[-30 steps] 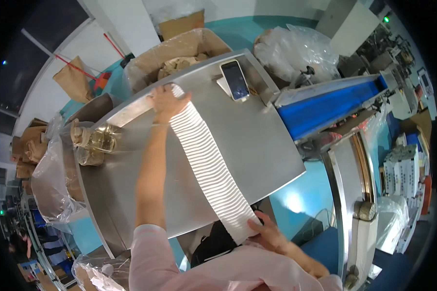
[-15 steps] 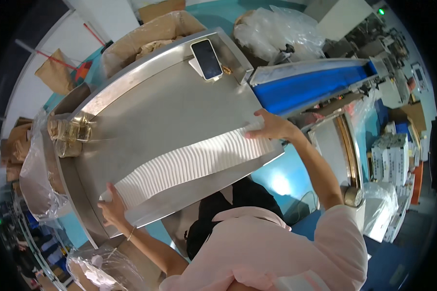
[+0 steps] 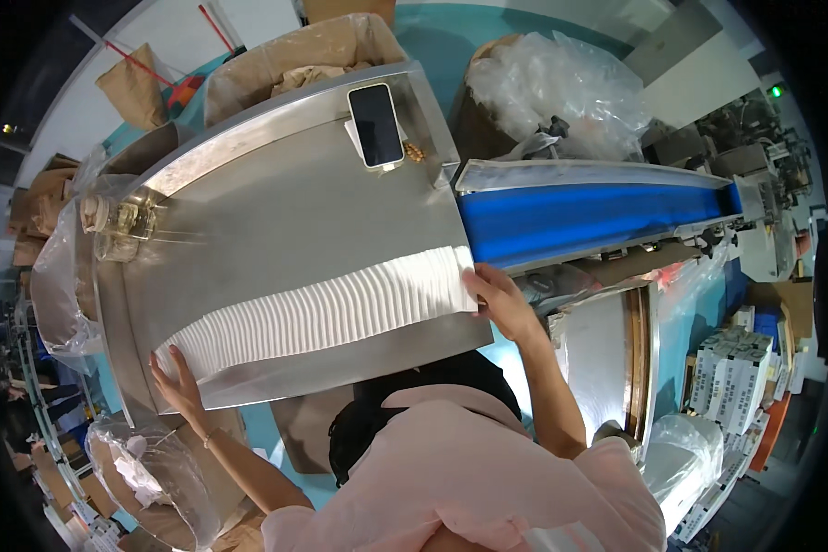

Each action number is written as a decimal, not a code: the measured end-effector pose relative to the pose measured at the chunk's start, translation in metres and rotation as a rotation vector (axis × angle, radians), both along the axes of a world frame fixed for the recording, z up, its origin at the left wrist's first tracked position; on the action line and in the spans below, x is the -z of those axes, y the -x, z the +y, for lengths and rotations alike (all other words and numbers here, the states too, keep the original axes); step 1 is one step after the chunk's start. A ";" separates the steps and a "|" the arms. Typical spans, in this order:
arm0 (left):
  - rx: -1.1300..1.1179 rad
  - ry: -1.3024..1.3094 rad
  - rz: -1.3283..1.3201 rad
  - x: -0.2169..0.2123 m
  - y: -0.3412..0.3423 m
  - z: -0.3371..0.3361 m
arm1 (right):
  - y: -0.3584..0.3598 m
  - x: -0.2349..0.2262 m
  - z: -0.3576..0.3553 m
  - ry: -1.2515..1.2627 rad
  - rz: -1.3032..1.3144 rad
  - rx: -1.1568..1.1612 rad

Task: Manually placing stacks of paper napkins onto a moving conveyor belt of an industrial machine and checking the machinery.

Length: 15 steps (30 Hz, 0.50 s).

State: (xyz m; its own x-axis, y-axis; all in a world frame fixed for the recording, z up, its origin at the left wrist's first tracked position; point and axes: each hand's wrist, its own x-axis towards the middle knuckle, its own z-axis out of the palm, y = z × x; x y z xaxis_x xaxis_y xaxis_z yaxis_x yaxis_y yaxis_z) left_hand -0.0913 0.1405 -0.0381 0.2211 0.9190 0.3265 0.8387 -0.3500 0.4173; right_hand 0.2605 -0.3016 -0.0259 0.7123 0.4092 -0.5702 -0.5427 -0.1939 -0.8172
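Note:
A long, gently curved row of thin white pieces (image 3: 313,317), packed face to face, lies along the near side of a steel tray table (image 3: 276,221). My left hand (image 3: 179,386) is at the row's left end, its fingers stretched and apart, touching the end pieces. At the opposite end, my right hand (image 3: 501,299) has its bent fingers and thumb around the last pieces. What exactly the white pieces are cannot be made out.
A phone (image 3: 375,126) and a string of brown beads (image 3: 415,152) lie at the tray's far right. Glass jars (image 3: 120,225) stand at its left edge. A blue conveyor belt (image 3: 598,216) adjoins on the right. Plastic-lined bins (image 3: 299,60) stand beyond the tray.
The view has shifted and turned. My right hand has come down from the row's upper right to its end face. My left hand stays at the left end.

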 end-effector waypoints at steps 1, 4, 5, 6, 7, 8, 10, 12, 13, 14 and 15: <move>-0.001 -0.011 -0.003 0.002 0.001 -0.003 | -0.003 0.003 -0.007 -0.007 0.015 -0.038; 0.035 -0.024 -0.006 0.002 -0.002 -0.007 | -0.010 0.028 -0.022 -0.089 -0.021 0.129; 0.051 -0.027 -0.015 0.003 0.000 -0.008 | -0.008 0.022 -0.016 -0.038 -0.056 0.181; 0.052 -0.029 -0.013 0.004 0.000 -0.009 | -0.006 0.016 -0.010 0.015 -0.095 0.235; 0.043 -0.038 -0.012 0.005 0.000 -0.009 | -0.002 0.012 -0.006 0.089 -0.306 0.068; 0.032 -0.047 -0.010 0.005 0.001 -0.010 | 0.004 0.013 0.003 0.155 -0.362 -0.029; 0.020 -0.044 -0.013 0.006 -0.005 -0.013 | 0.010 -0.001 0.021 0.186 -0.397 -0.143; 0.003 -0.047 -0.019 0.006 -0.009 -0.014 | 0.002 0.005 0.023 0.098 -0.312 -0.086; -0.015 -0.054 -0.001 0.006 -0.010 -0.014 | -0.001 0.008 0.023 0.012 -0.228 -0.031; -0.043 -0.060 0.021 0.007 -0.006 -0.015 | -0.004 0.003 0.022 -0.037 -0.045 0.025; -0.052 -0.060 0.023 0.007 -0.003 -0.014 | -0.006 -0.002 0.018 -0.037 -0.043 0.017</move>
State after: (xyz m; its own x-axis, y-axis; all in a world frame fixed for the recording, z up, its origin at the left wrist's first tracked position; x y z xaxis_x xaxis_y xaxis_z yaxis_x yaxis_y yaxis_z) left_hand -0.0882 0.1262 -0.0449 0.1819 0.9085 0.3763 0.8654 -0.3296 0.3774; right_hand 0.2669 -0.2834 -0.0243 0.7428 0.4172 -0.5235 -0.5097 -0.1546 -0.8464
